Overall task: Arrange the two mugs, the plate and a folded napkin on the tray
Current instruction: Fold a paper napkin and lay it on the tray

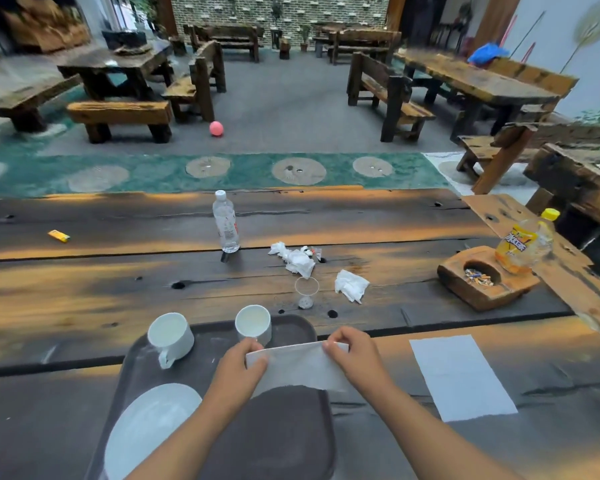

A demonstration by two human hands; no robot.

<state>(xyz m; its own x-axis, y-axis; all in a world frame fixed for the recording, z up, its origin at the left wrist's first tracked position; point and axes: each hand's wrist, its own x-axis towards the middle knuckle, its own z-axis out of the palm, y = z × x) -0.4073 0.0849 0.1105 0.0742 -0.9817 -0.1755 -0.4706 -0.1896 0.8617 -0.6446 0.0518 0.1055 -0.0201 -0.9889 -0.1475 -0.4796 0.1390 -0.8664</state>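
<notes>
A dark grey tray [291, 431] lies on the wooden table in front of me. Two white mugs stand at its far edge: one [169, 336] at the far left corner, the other [253, 323] near the middle. A white plate [146, 427] rests on the tray's near left part, with my left forearm across it. I hold a white napkin [297, 367] above the tray's right side. My left hand [238, 367] pinches its left top corner and my right hand [352, 355] pinches its right top corner.
A second flat napkin [461, 377] lies on the table to the right of the tray. Beyond the tray stand a clear plastic cup [306, 292], crumpled tissues [297, 259], a water bottle [226, 223], a wooden ashtray [482, 278] and an orange drink bottle [525, 244].
</notes>
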